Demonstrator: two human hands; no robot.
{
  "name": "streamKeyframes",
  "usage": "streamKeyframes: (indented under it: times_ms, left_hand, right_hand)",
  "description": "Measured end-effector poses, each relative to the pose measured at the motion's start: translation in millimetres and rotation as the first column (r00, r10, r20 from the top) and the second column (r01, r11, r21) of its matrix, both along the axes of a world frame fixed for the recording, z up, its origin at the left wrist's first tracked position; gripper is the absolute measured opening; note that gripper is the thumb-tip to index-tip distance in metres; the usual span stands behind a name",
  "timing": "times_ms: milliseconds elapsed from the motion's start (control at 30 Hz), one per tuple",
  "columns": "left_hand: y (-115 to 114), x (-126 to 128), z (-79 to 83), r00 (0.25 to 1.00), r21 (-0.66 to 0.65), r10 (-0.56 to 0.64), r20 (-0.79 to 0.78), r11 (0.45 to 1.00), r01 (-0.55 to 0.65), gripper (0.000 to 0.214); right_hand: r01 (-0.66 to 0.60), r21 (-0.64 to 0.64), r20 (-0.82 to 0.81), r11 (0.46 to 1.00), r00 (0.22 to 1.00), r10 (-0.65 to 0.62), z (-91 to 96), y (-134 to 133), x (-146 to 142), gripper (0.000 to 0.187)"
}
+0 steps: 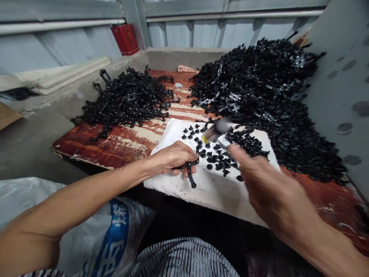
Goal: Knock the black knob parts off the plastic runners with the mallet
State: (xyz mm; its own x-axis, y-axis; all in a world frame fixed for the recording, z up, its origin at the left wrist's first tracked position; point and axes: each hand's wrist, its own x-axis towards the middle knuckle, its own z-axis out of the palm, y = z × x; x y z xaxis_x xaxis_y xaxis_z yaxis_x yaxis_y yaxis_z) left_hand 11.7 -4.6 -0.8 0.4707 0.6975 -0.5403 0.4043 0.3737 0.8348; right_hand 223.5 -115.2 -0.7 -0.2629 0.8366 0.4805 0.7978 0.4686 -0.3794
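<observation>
My left hand is closed on a black jointed strip, its free end hanging down over a white board. My right hand grips a hammer, blurred by motion and raised above the board; its head has one dark end and one yellow end. Under and around the hammer, small black round-based pegs stand or lie on the board. A denser heap of black pegs sits at the board's right side. The hammer's handle is mostly hidden in my right hand.
Black jointed strips form a pile at the left, and a larger pile of black parts rises at the right. They lie on a worn red-brown tabletop. A grey panel borders the right; a white sack stands below left.
</observation>
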Motion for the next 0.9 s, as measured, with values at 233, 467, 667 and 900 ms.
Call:
streamKeyframes:
  times_ms: [233, 467, 667, 900]
  left_hand:
    - [1, 1, -3.1, 0.999, 0.007, -0.018, -0.035, 1.0, 0.018, 0.03]
    - [2, -1, -2.3, 0.995, 0.058, -0.062, -0.084, 0.996, 0.067, 0.03]
    - [-4, -7, 8.8, 0.959, 0.205, -0.277, -0.062, 0.937, 0.284, 0.026]
    - [-18, -6, 20.1, 0.832, 0.342, -0.538, -0.138, 0.762, 0.55, 0.025]
  right_hand:
    - [0.006, 0.067, 0.082, 0.998, 0.997, -0.011, -11.1, -2, -2, 0.061]
    - [-0.002, -0.081, 0.172, 0.997, 0.985, 0.016, -19.9, 7, 2, 0.053]
    - [0.03, -0.208, -0.156, 0.978, 0.986, -0.064, 4.2, 27, -10, 0.022]
    - [-0.239, -0.556, -0.497, 0.796, 0.863, -0.088, 6.3, 39, -25, 0.019]
